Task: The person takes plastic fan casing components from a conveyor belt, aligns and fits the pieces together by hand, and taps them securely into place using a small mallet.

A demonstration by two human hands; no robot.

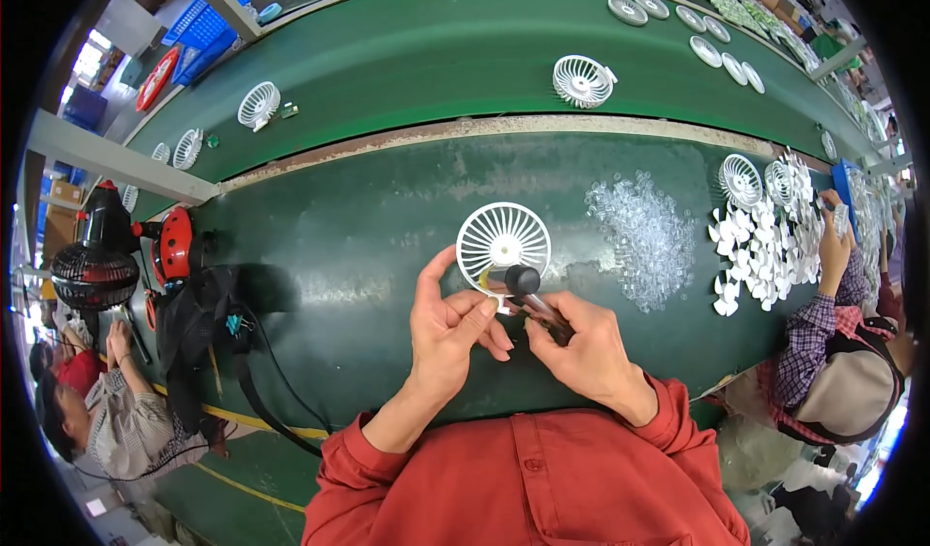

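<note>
As right hand [593,347] grips, hammer [523,280] slanting up-left

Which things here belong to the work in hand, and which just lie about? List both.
Work in hand:
white slatted grille, in the left hand
mallet, in the right hand
probably clear pieces, white pieces

Apparently just lying about:
black fan
red spotted object
black fabric

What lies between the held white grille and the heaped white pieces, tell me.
The head view shows a spread of small clear pieces on the green tabletop between the grille and the white pieces.
</note>
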